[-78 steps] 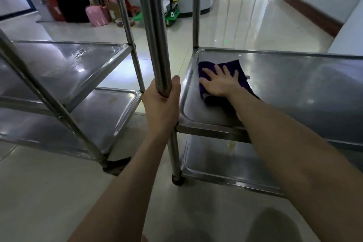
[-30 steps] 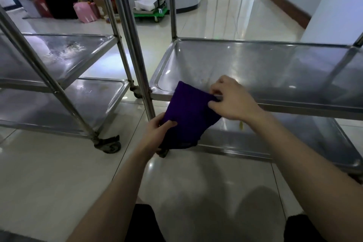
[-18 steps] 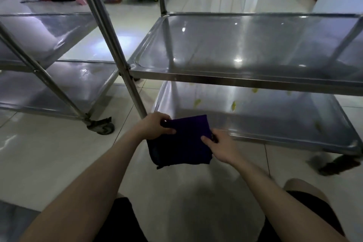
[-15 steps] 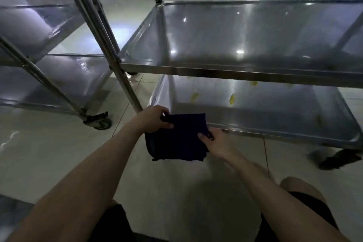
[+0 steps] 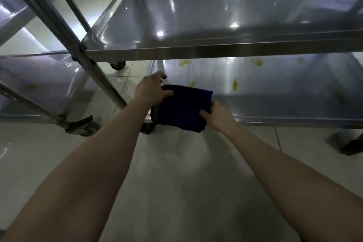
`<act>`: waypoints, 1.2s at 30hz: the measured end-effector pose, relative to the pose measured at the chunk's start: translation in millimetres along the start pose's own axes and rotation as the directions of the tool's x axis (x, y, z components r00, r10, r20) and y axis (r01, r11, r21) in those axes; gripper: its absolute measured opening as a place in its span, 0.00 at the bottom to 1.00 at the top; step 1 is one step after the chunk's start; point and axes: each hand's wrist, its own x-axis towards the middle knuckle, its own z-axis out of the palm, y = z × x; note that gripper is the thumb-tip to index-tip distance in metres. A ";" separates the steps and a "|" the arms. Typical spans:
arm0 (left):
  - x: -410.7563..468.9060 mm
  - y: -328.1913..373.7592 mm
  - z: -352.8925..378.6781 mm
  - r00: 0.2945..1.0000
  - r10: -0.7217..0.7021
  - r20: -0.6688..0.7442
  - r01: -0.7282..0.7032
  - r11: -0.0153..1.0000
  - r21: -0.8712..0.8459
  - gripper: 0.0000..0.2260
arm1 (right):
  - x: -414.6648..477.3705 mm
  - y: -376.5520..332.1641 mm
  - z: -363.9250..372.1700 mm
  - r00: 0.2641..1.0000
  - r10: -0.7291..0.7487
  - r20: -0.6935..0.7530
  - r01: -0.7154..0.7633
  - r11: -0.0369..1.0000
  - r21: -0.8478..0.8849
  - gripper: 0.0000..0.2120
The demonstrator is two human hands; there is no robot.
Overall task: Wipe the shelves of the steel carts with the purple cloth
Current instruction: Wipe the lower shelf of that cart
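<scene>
Both hands are holding the folded purple cloth (image 5: 183, 108) at the front left corner of the cart's bottom shelf (image 5: 284, 100): the left hand (image 5: 151, 89) is gripping its left edge, the right hand (image 5: 219, 115) is pinching its right edge. Yellow scraps (image 5: 235, 85) are lying on that shelf, beneath the middle shelf (image 5: 216, 15). A second cart (image 5: 39, 76) is standing at left.

The single wide-angle head-worn camera looks forward and steeply down from low and close, facing the shiny steel cart's bottom shelf (image 5: 275, 104) just above the pale tiled floor (image 5: 176, 182).
</scene>
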 end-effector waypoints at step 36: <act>-9.1 -130.2 44.8 0.876 -0.365 -0.315 -0.124 0.461 -0.879 0.22 | 179.2 -106.2 120.8 1.000 -0.020 -0.016 0.006 0.798 -0.602 0.43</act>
